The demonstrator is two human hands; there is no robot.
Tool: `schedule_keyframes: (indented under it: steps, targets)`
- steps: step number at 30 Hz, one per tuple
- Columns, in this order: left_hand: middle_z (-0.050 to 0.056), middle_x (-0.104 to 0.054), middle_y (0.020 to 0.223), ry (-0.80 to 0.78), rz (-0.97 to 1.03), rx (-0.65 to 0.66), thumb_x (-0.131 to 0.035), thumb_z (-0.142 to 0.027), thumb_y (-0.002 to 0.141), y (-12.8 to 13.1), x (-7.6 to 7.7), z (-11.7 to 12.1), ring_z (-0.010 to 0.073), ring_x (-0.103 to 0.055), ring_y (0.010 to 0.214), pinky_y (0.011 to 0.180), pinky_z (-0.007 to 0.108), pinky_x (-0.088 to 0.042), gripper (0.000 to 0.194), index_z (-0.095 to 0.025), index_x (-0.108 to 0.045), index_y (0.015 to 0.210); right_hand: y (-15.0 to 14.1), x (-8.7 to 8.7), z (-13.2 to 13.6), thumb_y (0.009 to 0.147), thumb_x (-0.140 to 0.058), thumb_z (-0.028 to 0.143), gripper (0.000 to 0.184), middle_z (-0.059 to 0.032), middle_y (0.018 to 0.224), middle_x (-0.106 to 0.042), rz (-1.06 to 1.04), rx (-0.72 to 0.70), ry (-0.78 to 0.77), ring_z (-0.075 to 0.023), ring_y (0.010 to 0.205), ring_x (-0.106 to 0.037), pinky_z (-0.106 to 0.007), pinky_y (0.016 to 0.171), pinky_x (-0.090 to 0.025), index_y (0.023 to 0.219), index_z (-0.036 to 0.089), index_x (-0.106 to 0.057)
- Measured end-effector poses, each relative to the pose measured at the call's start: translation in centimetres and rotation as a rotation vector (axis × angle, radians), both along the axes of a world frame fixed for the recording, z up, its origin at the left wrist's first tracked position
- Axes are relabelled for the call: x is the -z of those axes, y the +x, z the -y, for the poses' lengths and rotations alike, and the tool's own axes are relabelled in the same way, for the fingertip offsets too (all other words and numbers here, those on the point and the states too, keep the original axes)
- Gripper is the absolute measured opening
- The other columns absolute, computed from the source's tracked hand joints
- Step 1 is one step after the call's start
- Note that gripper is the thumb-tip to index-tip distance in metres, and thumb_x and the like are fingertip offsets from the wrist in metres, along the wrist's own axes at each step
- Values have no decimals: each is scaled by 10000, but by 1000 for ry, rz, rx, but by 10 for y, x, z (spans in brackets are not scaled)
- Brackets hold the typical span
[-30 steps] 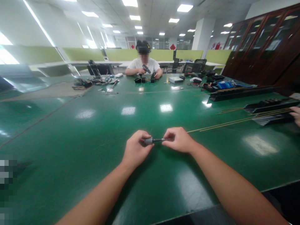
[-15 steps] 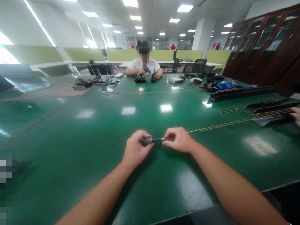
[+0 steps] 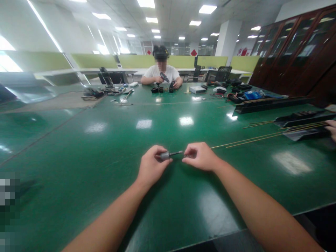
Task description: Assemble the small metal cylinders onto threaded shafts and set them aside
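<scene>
Low over the green table (image 3: 105,164), my left hand (image 3: 151,166) is closed round a small grey cylinder with a thin dark shaft (image 3: 169,154) pointing right. My right hand (image 3: 201,156) is just right of the shaft tip, fingers pinched together a little apart from it. What the pinch holds is too small to make out. Both forearms reach in from the bottom edge.
Thin brass rods (image 3: 265,137) run across the table to the right of my right hand, toward long black trays (image 3: 301,120). Another person's hand (image 3: 332,128) shows at the right edge. A person (image 3: 161,71) sits at the far side holding a power tool among scattered parts.
My right hand has come off the shaft, leaving a small gap. My left hand has tilted the cylinder so the shaft points slightly upward.
</scene>
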State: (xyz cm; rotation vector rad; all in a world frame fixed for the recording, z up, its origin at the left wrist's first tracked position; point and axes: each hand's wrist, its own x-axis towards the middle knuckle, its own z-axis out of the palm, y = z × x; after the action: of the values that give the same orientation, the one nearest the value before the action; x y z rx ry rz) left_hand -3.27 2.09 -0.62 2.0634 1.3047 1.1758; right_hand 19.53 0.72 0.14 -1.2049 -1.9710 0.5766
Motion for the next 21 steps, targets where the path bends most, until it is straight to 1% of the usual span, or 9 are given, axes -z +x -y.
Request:
schedule_keyframes:
  steps: [3, 5, 8, 10, 12, 16, 19, 21]
  targets:
    - [28, -701, 866, -41, -19, -59, -800, -333, 705, 0, -1, -2, 191, -646, 764, 757, 339, -539, 289, -194, -658, 915, 0, 0, 0, 705, -775, 240, 122, -15, 707, -684, -7, -17, -13, -134, 637, -599, -239, 614, -446, 744, 162, -689]
    - [45, -716, 925, -75, 8, -92, -787, -380, 727, 1, -3, -3, 202, -660, 791, 785, 356, -549, 366, -197, -671, 1022, -1, 1, 1, 711, -772, 244, 121, -14, 707, -683, -11, -27, -25, -135, 639, -601, -240, 617, -452, 744, 165, -686]
    - [67, -722, 1039, -183, 120, -68, -731, -408, 784, 2, -4, -5, 212, -682, 888, 886, 373, -547, 449, -193, -653, 1171, -1, 3, 1, 714, -768, 244, 119, -14, 719, -689, -9, -43, -35, -135, 647, -606, -241, 622, -458, 748, 168, -683]
    - [75, -725, 1060, -258, 210, -25, -692, -420, 816, 3, -3, -7, 218, -689, 944, 940, 378, -536, 425, -180, -656, 1164, -1, 4, 0, 713, -769, 249, 124, -14, 723, -691, -3, -54, -43, -134, 644, -605, -240, 616, -457, 750, 168, -682]
    - [90, -727, 1064, -315, 294, 13, -685, -430, 820, 4, 0, -8, 224, -693, 971, 954, 380, -536, 411, -160, -653, 1130, -1, 5, 0, 711, -772, 253, 131, -14, 720, -691, -1, -58, -51, -132, 637, -602, -239, 607, -455, 748, 168, -680]
    - [120, -721, 1077, -343, 375, 35, -766, -433, 743, 5, 4, -6, 226, -698, 981, 950, 380, -540, 461, -143, -620, 1070, -1, 7, -2, 712, -771, 257, 134, -16, 724, -696, 0, -61, -66, -130, 635, -604, -235, 603, -454, 756, 166, -683]
    - [112, -730, 1036, -358, 326, -7, -783, -464, 717, -1, -7, 1, 231, -707, 931, 916, 385, -551, 506, -155, -613, 1080, -1, 7, -2, 717, -766, 269, 139, -16, 719, -698, 1, -66, -76, -126, 624, -602, -232, 593, -449, 761, 163, -687]
    - [101, -734, 1022, -355, 247, -39, -774, -502, 709, -16, -19, 9, 241, -709, 917, 906, 389, -554, 509, -170, -630, 1068, -2, 8, -3, 716, -766, 280, 149, -17, 713, -697, 1, -71, -84, -124, 616, -598, -228, 580, -443, 756, 159, -689]
